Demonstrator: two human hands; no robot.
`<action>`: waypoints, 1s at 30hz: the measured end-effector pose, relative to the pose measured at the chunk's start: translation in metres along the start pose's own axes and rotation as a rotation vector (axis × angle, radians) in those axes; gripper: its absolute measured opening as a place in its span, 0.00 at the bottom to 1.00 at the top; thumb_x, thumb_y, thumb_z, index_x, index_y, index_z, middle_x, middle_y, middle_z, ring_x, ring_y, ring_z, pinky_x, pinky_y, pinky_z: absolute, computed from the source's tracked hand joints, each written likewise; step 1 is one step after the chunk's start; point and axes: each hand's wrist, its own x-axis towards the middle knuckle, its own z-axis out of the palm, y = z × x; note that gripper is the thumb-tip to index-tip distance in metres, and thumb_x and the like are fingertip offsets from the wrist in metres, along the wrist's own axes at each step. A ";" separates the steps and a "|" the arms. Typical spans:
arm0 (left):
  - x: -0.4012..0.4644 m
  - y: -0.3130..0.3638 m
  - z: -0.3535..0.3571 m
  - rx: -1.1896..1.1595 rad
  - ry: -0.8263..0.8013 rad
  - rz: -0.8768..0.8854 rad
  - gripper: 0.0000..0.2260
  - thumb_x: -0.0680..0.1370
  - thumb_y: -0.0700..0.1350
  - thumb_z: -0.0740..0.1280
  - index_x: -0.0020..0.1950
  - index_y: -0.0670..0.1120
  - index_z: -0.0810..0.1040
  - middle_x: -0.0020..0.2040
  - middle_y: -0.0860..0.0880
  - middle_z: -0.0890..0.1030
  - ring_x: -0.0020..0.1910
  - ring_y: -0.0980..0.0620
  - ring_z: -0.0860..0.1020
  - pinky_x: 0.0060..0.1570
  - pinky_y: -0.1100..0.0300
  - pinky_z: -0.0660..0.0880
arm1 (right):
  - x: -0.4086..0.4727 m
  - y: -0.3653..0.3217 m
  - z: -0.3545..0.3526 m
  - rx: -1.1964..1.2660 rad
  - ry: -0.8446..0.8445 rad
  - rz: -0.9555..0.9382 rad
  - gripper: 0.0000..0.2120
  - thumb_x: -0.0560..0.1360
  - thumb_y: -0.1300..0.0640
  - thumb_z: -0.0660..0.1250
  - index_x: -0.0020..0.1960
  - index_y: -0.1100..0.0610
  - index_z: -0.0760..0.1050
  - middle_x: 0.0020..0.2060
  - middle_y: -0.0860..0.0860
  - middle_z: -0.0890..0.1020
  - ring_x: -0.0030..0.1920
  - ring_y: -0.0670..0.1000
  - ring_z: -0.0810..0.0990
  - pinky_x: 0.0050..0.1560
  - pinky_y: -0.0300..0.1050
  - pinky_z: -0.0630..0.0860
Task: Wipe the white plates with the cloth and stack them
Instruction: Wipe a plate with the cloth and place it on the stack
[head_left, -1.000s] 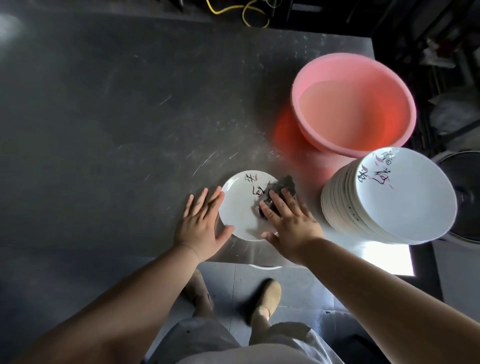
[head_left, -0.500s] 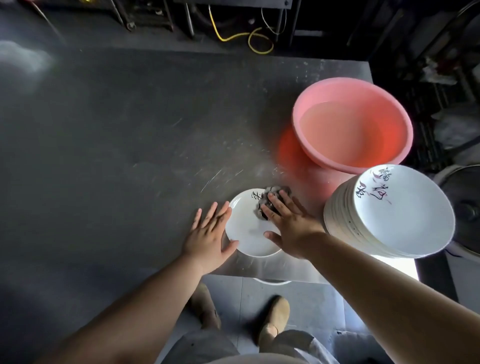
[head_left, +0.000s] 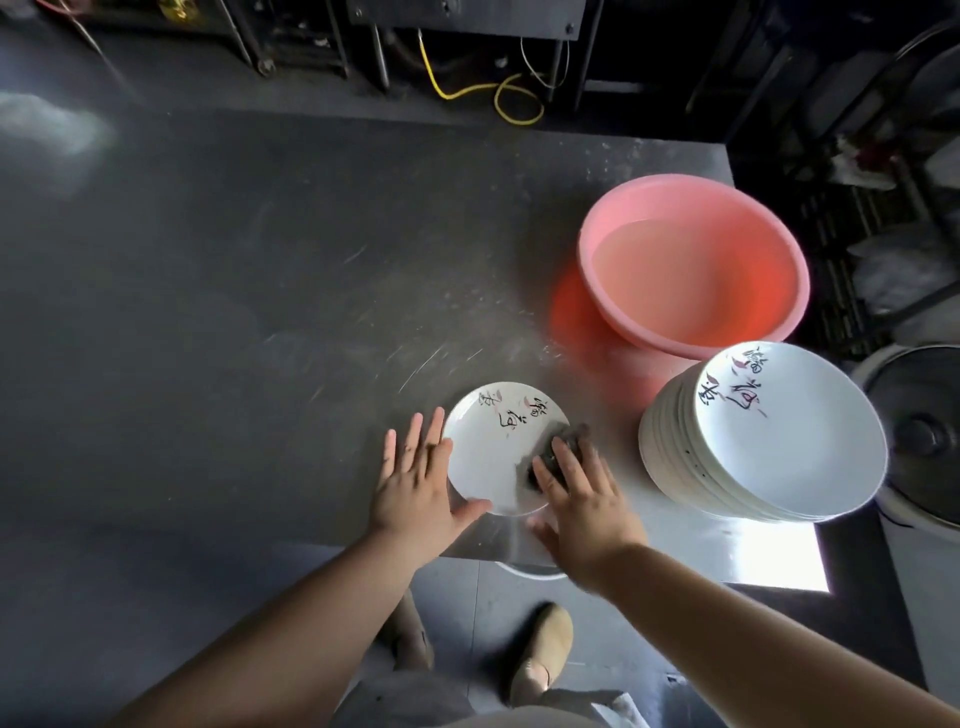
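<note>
A small white plate with dark brush lettering lies flat near the table's front edge. My left hand rests with straight fingers against the plate's left rim, thumb at its near rim. My right hand presses a dark grey cloth with straight fingers onto the plate's right side. To the right stands a tall, slightly leaning stack of white plates with the same lettering on the top one.
A pink basin holding water stands behind the stack. The dark metal table stretches far to the left and back. A round metal pot sits off the table's right edge. My feet show on the floor below the front edge.
My right hand has slid the cloth from the plate's far part to its right rim, uncovering the lettering. The left hand has stayed at the left rim.
</note>
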 end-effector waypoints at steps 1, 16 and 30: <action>0.000 0.002 -0.001 0.010 0.004 0.021 0.46 0.71 0.76 0.63 0.71 0.39 0.71 0.85 0.42 0.56 0.85 0.39 0.52 0.81 0.35 0.52 | -0.013 -0.004 0.006 0.006 -0.005 -0.008 0.42 0.76 0.28 0.43 0.86 0.46 0.50 0.85 0.53 0.44 0.83 0.61 0.34 0.83 0.58 0.39; 0.008 -0.005 -0.020 -0.078 0.047 0.143 0.26 0.76 0.58 0.76 0.70 0.46 0.81 0.74 0.45 0.77 0.79 0.38 0.68 0.80 0.45 0.54 | -0.007 -0.005 0.010 0.021 0.042 -0.087 0.41 0.77 0.27 0.45 0.85 0.46 0.56 0.85 0.54 0.52 0.84 0.62 0.40 0.82 0.55 0.38; 0.018 -0.005 -0.031 -0.080 -0.037 0.162 0.33 0.72 0.71 0.67 0.70 0.52 0.79 0.78 0.49 0.71 0.80 0.45 0.64 0.82 0.40 0.52 | 0.014 0.014 -0.018 -0.006 0.002 -0.137 0.36 0.81 0.30 0.52 0.85 0.42 0.50 0.85 0.47 0.44 0.84 0.55 0.35 0.83 0.54 0.40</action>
